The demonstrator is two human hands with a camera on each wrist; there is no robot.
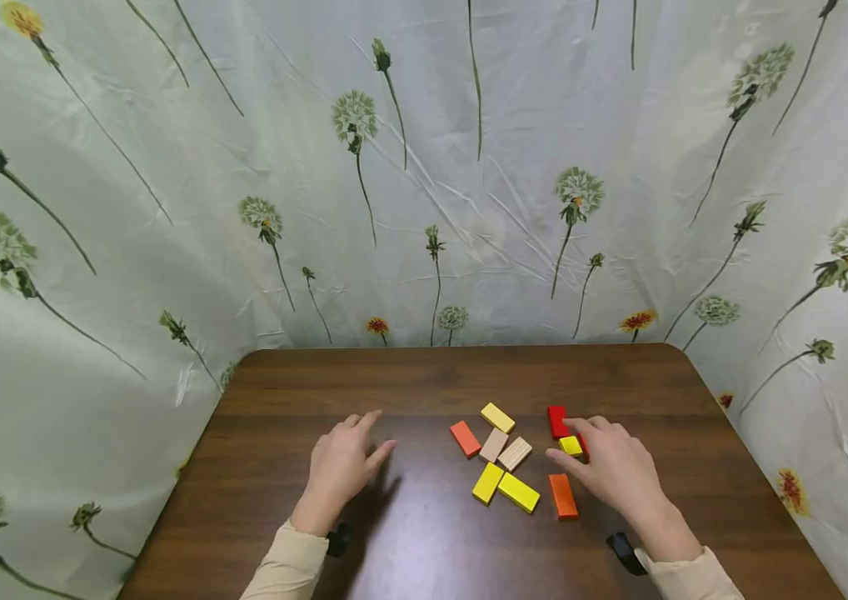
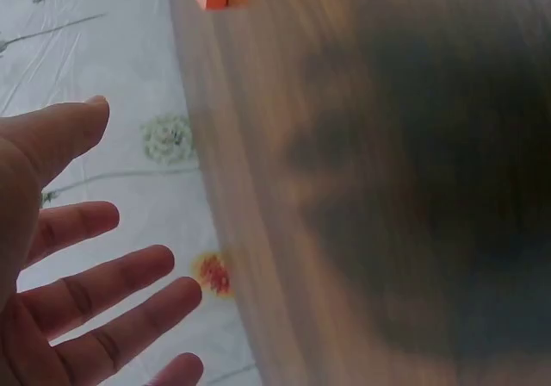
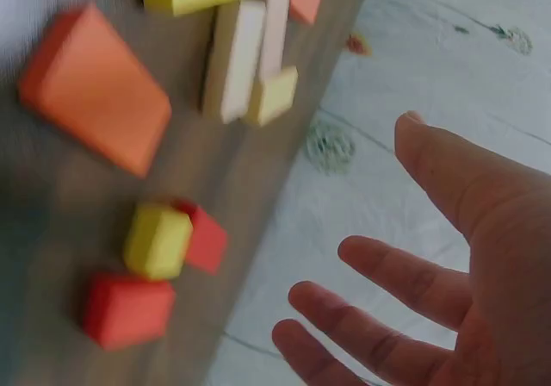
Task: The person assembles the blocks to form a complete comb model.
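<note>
At the left, a cream sleeve point(image 1: 287, 560) reaches in over the brown wooden table point(image 1: 386, 383), with a black wrist device point(image 1: 338, 540) beside the cuff. The left hand point(image 1: 345, 462) hovers inside the table's left edge, well apart from every block, its fingers and thumb spread and holding nothing. Further right, between the hands, comes a loose cluster: a coral block point(image 1: 465, 439) is its leftmost piece; next, on the side away from the far edge, lies a short yellow block point(image 1: 487, 483); then a tan block point(image 1: 494, 445), with a pale yellow block point(image 1: 497, 418) the nearest of the group to the far edge; then a light wood block point(image 1: 516, 454) and a longer yellow block point(image 1: 519, 492). Past them, toward the right edge, a red block point(image 1: 557, 422) lies on the far-edge side and an orange block point(image 1: 563, 497) lies well apart from it on the opposite side. Between these sit a small yellow block point(image 1: 570, 446) and a second red block point(image 1: 584, 446), partly hidden; whether those two touch, I cannot tell. The right hand point(image 1: 615, 467) hovers just beside them, thumb and fingers apart and empty. A second black device point(image 1: 626, 553) and another cream sleeve point(image 1: 694, 577) follow.
</note>
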